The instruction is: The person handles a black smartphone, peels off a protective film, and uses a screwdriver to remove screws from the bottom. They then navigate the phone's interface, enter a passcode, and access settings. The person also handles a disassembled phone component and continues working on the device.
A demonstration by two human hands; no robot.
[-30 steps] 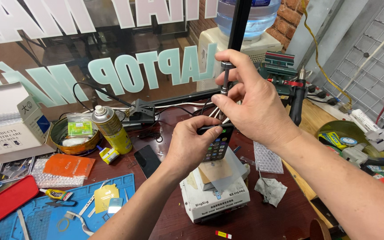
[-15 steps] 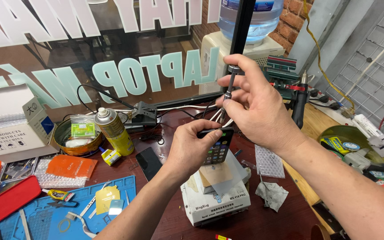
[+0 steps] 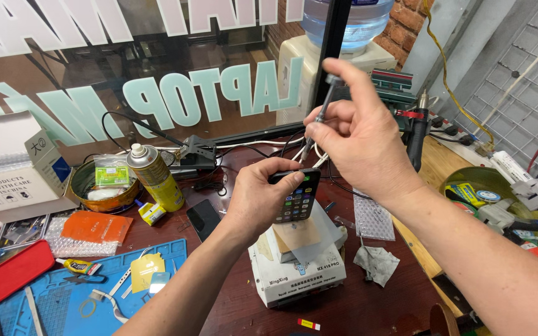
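While seen from the head camera, left hand [image 3: 259, 199] wrapped around a phone [image 3: 298, 198], screen lit, held up just above a white box [image 3: 297, 270] on the brown table [image 3: 381, 305]; right hand [image 3: 359, 134] pinching a thin screwdriver [image 3: 320, 118] between thumb and fingertips, tip angled down toward the phone's top edge. Probably light, stiff and smooth, with breakable glass, so best gripped by the side edges. Nearby: yellow spray can [image 3: 154, 176], red phone case [image 3: 12, 272], blue mat [image 3: 76, 292].
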